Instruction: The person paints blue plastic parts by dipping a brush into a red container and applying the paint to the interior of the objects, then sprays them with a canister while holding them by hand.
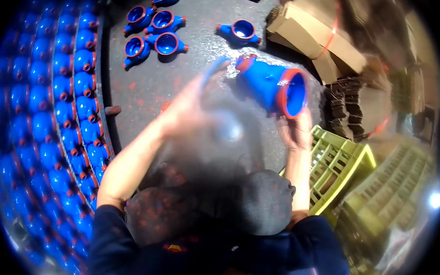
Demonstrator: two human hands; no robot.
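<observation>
A blue cup-shaped water meter body [266,83] with a red-orange rim hangs tilted above the floor, its round opening facing right. My right hand [296,128] is against the rim from below, its fingers closed on it and partly hidden by the body. My left hand [189,109] is smeared by motion, left of that meter body. A blurred blue streak shows near its fingertips; what it is and whether the fingers hold anything cannot be told. Ahead, another meter body [243,30] stands by itself, opening upward.
At far left, rows of blue meter bodies [86,60] are stacked tightly. Several more meter bodies [163,20] stand on the dark floor [148,92] ahead. Cardboard pieces [313,36] are piled at the far right. A yellow-green plastic crate [341,160] sits close by my right forearm.
</observation>
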